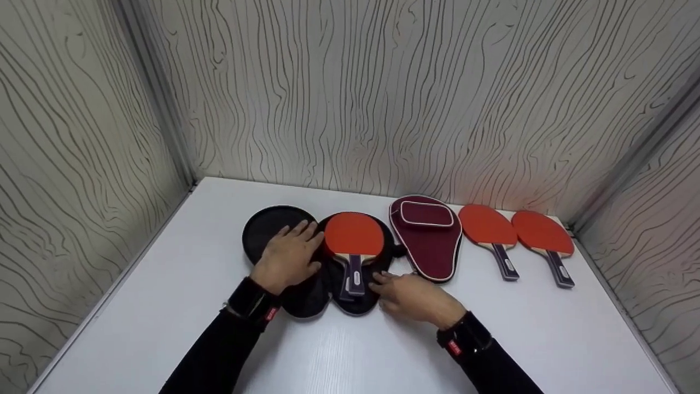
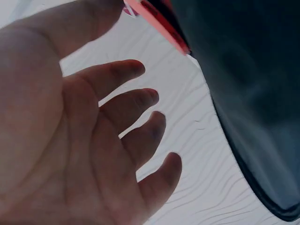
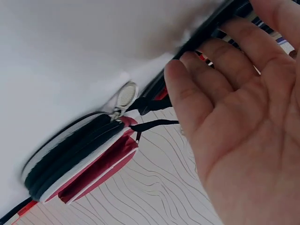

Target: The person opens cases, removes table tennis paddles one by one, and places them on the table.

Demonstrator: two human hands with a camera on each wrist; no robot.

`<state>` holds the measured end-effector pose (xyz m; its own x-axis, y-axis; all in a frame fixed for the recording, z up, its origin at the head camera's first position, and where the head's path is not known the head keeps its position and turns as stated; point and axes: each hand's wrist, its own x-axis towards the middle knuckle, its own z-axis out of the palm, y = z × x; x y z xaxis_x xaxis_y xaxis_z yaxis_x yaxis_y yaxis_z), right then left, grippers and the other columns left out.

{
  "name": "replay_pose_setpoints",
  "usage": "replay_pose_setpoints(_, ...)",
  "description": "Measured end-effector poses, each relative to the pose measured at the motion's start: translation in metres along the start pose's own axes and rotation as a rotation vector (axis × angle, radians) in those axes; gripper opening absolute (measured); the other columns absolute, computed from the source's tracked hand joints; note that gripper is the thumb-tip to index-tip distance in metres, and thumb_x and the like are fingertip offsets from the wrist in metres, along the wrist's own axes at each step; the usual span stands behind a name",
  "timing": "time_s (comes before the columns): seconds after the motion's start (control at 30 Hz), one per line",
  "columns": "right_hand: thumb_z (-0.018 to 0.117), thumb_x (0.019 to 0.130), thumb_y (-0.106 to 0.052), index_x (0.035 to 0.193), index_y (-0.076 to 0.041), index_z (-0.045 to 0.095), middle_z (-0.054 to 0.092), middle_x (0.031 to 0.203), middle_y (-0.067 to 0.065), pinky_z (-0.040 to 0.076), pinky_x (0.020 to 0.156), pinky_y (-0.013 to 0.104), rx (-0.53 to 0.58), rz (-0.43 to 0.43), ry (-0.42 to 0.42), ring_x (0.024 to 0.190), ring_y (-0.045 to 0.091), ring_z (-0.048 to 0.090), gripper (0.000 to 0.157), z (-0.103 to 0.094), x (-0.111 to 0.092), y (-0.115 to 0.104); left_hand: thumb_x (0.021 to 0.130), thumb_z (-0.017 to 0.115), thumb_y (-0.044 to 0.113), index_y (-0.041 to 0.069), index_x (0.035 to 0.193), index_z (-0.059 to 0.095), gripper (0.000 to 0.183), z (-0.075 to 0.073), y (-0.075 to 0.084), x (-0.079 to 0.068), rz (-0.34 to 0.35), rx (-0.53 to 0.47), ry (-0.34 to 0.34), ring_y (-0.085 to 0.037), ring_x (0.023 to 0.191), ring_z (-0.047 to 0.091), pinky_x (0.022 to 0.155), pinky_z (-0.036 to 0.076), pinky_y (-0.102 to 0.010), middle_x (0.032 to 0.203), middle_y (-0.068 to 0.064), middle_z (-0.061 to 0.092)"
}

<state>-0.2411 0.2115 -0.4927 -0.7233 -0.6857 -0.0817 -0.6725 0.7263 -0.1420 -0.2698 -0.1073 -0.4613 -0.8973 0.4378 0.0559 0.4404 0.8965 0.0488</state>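
An unzipped paddle case [image 1: 285,220] lies spread with its two black inner halves side by side. In its right half, a red table tennis paddle [image 1: 354,234] lies over another one, whose dark handle [image 1: 345,290] peeks out below. My left hand [image 1: 290,256] is above the left half, its fingers spread and holding nothing; the left wrist view shows its palm beside the dark case panel [image 2: 248,84]. At the right half's lower right edge is my right hand [image 1: 413,295]. Its extended fingers [image 3: 187,89] lie along the case's rim in the right wrist view.
A closed maroon paddle case [image 1: 429,246] with white piping lies just right of the open one; its zipper pull [image 3: 126,95] shows in the right wrist view. Farther right lie two red paddles, one [image 1: 488,225] beside the other [image 1: 542,234]. Patterned walls [image 1: 350,98] enclose the white table [image 1: 339,355].
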Motion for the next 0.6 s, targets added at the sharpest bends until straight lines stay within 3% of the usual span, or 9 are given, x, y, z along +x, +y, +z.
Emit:
replay_pose_setpoints(0.07, 0.071, 0.111, -0.015, 0.151, -0.004, 0.079, 0.073, 0.164, 0.018, 0.062, 0.121, 0.063, 0.000, -0.009, 0.010, 0.153, 0.038, 0.072, 0.042, 0.001, -0.007, -0.001, 0.111, 0.080, 0.040, 0.010, 0.173, 0.059, 0.072, -0.003, 0.005, -0.006, 0.008, 0.020, -0.014, -0.036, 0.175, 0.047, 0.144, 0.042, -0.059, 0.186, -0.015, 0.051)
replay_pose_setpoints(0.17, 0.073, 0.110, -0.015, 0.150, -0.005, 0.080, 0.074, 0.163, 0.018, 0.061, 0.123, 0.064, 0.002, -0.013, 0.017, 0.153, 0.037, 0.072, 0.041, 0.002, -0.019, -0.003, 0.110, 0.080, 0.044, 0.014, 0.173, 0.060, 0.072, 0.013, 0.002, -0.007, 0.038, 0.077, -0.028, -0.034, 0.174, 0.049, 0.141, 0.045, -0.058, 0.185, -0.013, 0.053)
replay_pose_setpoints(0.3, 0.075, 0.109, -0.016, 0.149, -0.006, 0.081, 0.076, 0.161, 0.016, 0.064, 0.121, 0.054, -0.035, -0.039, 0.025, 0.151, 0.035, 0.074, 0.042, 0.005, -0.033, -0.008, 0.112, 0.075, 0.052, 0.019, 0.175, 0.058, 0.073, 0.053, -0.012, -0.004, 0.113, 0.135, -0.055, -0.032, 0.174, 0.049, 0.139, 0.048, -0.058, 0.185, -0.009, 0.053)
replay_pose_setpoints(0.4, 0.077, 0.109, -0.018, 0.148, -0.007, 0.082, 0.077, 0.160, 0.015, 0.066, 0.119, 0.051, -0.066, -0.059, 0.025, 0.149, 0.032, 0.075, 0.041, 0.006, -0.043, -0.011, 0.114, 0.070, 0.057, 0.022, 0.177, 0.056, 0.073, 0.069, -0.015, -0.010, 0.155, 0.129, -0.073, -0.032, 0.175, 0.048, 0.138, 0.049, -0.061, 0.187, -0.006, 0.051)
replay_pose_setpoints(0.47, 0.078, 0.108, -0.019, 0.148, -0.008, 0.082, 0.077, 0.159, 0.014, 0.066, 0.119, 0.050, -0.074, -0.066, 0.016, 0.149, 0.031, 0.076, 0.042, 0.006, -0.049, -0.012, 0.115, 0.069, 0.059, 0.023, 0.177, 0.055, 0.073, 0.068, -0.011, -0.018, 0.176, 0.115, -0.082, -0.035, 0.175, 0.047, 0.137, 0.050, -0.063, 0.188, -0.007, 0.050)
replay_pose_setpoints(0.6, 0.081, 0.106, -0.021, 0.146, -0.010, 0.084, 0.079, 0.157, 0.012, 0.067, 0.117, 0.049, -0.068, -0.072, 0.006, 0.147, 0.031, 0.077, 0.042, 0.006, -0.058, -0.012, 0.115, 0.072, 0.055, 0.020, 0.176, 0.056, 0.072, 0.047, 0.005, -0.037, 0.212, 0.096, -0.100, -0.038, 0.175, 0.048, 0.133, 0.055, -0.061, 0.187, -0.008, 0.051)
